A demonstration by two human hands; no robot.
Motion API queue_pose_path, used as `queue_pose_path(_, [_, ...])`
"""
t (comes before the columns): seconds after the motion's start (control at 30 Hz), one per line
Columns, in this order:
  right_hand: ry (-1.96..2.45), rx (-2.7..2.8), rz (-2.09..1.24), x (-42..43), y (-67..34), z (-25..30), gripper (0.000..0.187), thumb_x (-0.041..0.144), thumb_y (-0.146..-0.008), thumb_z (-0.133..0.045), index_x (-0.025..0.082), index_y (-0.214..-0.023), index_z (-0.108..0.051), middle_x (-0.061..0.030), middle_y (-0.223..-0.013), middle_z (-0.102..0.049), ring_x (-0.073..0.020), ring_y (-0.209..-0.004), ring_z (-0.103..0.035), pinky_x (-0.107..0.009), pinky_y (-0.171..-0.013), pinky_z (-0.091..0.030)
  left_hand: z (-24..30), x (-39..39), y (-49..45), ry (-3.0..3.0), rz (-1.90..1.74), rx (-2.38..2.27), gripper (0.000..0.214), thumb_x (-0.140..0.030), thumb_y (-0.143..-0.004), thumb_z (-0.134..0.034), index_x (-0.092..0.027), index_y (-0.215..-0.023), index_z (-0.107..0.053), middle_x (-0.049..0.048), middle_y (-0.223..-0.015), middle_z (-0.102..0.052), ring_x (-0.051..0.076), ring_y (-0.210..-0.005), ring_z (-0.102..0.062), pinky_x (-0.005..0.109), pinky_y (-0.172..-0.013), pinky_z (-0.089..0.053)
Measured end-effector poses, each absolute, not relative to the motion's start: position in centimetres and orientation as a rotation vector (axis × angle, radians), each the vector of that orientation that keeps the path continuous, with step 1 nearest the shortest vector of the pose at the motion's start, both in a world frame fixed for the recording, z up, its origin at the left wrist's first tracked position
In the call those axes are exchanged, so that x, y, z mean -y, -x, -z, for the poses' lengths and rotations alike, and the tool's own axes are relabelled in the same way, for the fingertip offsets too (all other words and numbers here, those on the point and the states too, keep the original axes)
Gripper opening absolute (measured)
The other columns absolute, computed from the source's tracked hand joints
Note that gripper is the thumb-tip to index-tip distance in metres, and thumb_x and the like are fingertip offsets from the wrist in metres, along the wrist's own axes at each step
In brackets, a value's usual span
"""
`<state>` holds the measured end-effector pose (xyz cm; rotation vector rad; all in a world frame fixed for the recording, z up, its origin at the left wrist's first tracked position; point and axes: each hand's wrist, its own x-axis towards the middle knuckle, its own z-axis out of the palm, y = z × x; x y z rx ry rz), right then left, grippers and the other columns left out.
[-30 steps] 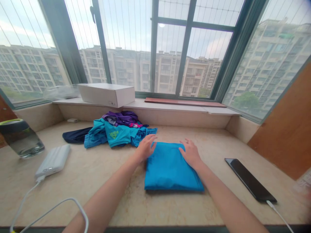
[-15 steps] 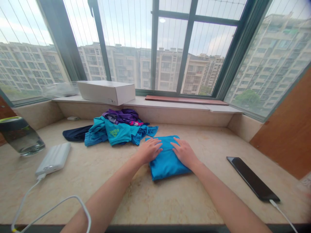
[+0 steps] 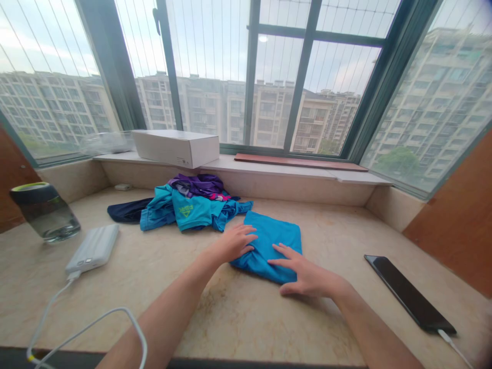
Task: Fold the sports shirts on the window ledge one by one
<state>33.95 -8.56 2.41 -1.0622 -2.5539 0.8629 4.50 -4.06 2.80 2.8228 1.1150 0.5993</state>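
A folded bright blue garment (image 3: 273,241) lies on the marble ledge (image 3: 238,318) in front of me. My left hand (image 3: 232,243) rests flat on its left edge with the fingers stretched out. My right hand (image 3: 305,273) lies flat at its near right edge, fingers spread and pointing left across the cloth. Neither hand grips the cloth. Just behind it sits a heap of unfolded clothes (image 3: 192,205): teal, purple and dark navy pieces.
A white power bank (image 3: 93,247) with a white cable (image 3: 77,328) lies at the left, beside a dark jar (image 3: 45,210). A black phone (image 3: 408,298) on a cable lies at the right. A white box (image 3: 176,147) stands on the window sill.
The blue garment has been folded smaller, to about half its length. My right hand slid from its top to its near right edge; my left hand stays on the left side.
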Motion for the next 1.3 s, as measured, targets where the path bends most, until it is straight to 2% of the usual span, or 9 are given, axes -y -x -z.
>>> queue_pose_path(0.13, [1.076,2.491,-0.702,8.2,-33.8,-2.5,0.033,0.035,-0.088,-0.066,0.033,-0.120,-0.073,-0.0045,-0.152,-0.049,-0.0318,-0.138,-0.048,-0.049,-0.115,-0.036,-4.0,5.5,-5.3,-2.789,-0.477,-0.948,0.024,-0.030,-0.096,-0.056,-0.025,-0.110,-0.074,0.0085,-0.120,-0.073,0.025,-0.113,-0.067,0.035,-0.104,-0.048])
queue_pose_path(0.3, [1.180,2.323,-0.478,7.4,-34.3,-2.9,0.028,0.028,-0.092,-0.054,0.027,-0.113,-0.074,-0.0062,-0.118,-0.074,-0.0282,-0.108,-0.068,-0.041,-0.095,-0.051,-4.6,6.8,-6.3,-2.730,-0.337,-0.854,0.050,-0.047,-0.087,-0.067,-0.025,-0.131,-0.064,0.0103,-0.133,-0.066,0.030,-0.121,-0.063,0.036,-0.103,-0.048])
queue_pose_path(0.37, [1.245,2.265,-0.423,7.2,-34.4,-3.1,0.027,0.030,-0.094,-0.051,0.027,-0.109,-0.074,-0.0060,-0.111,-0.075,-0.0275,-0.099,-0.069,-0.038,-0.087,-0.052,-4.5,6.8,-6.4,-2.738,-0.326,-0.863,0.056,-0.040,-0.083,-0.070,-0.024,-0.136,-0.060,0.0106,-0.135,-0.065,0.031,-0.120,-0.063,0.037,-0.102,-0.048])
queue_pose_path(0.5, [1.347,2.179,-0.403,6.7,-35.3,-3.2,0.024,0.035,-0.092,-0.056,0.029,-0.108,-0.073,-0.0048,-0.101,-0.076,-0.0262,-0.090,-0.070,-0.035,-0.081,-0.051,-4.0,6.2,-6.3,-2.741,-0.391,-1.059,0.044,-0.019,-0.084,-0.059,-0.025,-0.127,-0.065,0.0082,-0.123,-0.071,0.028,-0.109,-0.068,0.034,-0.093,-0.051])
queue_pose_path(0.7, [1.231,2.313,-0.614,6.2,-37.3,-2.7,0.044,0.027,-0.075,-0.070,0.030,-0.118,-0.071,-0.0045,-0.126,-0.071,-0.0313,-0.114,-0.063,-0.041,-0.102,-0.045,-3.6,4.8,-6.0,-2.546,-0.736,-1.402,0.026,-0.029,-0.089,-0.055,-0.022,-0.108,-0.071,0.0071,-0.100,-0.076,0.027,-0.092,-0.071,0.034,-0.081,-0.052])
queue_pose_path(0.77, [1.210,2.303,-0.649,6.2,-37.5,-2.9,0.041,0.025,-0.076,-0.066,0.029,-0.117,-0.072,-0.0047,-0.123,-0.072,-0.0304,-0.110,-0.064,-0.040,-0.099,-0.046,-3.5,4.6,-6.0,-2.444,-0.860,-1.453,0.024,-0.031,-0.089,-0.056,-0.021,-0.106,-0.070,0.0045,-0.092,-0.075,0.024,-0.082,-0.069,0.032,-0.076,-0.051])
queue_pose_path(0.9, [1.218,2.141,-0.683,6.4,-37.6,-4.1,0.021,0.027,-0.083,-0.058,0.024,-0.097,-0.074,-0.0022,-0.092,-0.075,-0.0228,-0.083,-0.065,-0.032,-0.077,-0.049,-4.3,4.7,-5.6,-2.255,-1.015,-1.467,0.030,-0.042,-0.087,-0.059,-0.021,-0.106,-0.070,0.0004,-0.087,-0.073,0.016,-0.065,-0.061,0.028,-0.067,-0.049])
queue_pose_path(1.07, [1.112,1.806,-0.824,6.0,-37.5,-4.8,0.028,0.042,-0.086,-0.060,0.019,-0.097,-0.070,-0.0012,-0.081,-0.071,-0.0183,-0.073,-0.063,-0.027,-0.064,-0.049,-5.8,4.7,-5.0,-2.026,-1.107,-1.315,0.042,-0.053,-0.084,-0.064,-0.020,-0.109,-0.070,0.0052,-0.102,-0.075,0.022,-0.088,-0.068,0.028,-0.073,-0.052])
queue_pose_path(1.3, [1.272,1.621,-0.670,3.3,-35.5,-1.3,0.039,0.042,-0.087,-0.062,0.020,-0.118,-0.066,-0.0085,-0.099,-0.074,-0.0243,-0.092,-0.069,-0.037,-0.080,-0.055,-3.4,3.4,-4.7,-2.070,-0.978,-1.560,0.037,-0.047,-0.079,-0.068,-0.021,-0.104,-0.071,0.0052,-0.102,-0.077,0.025,-0.088,-0.070,0.033,-0.077,-0.053])
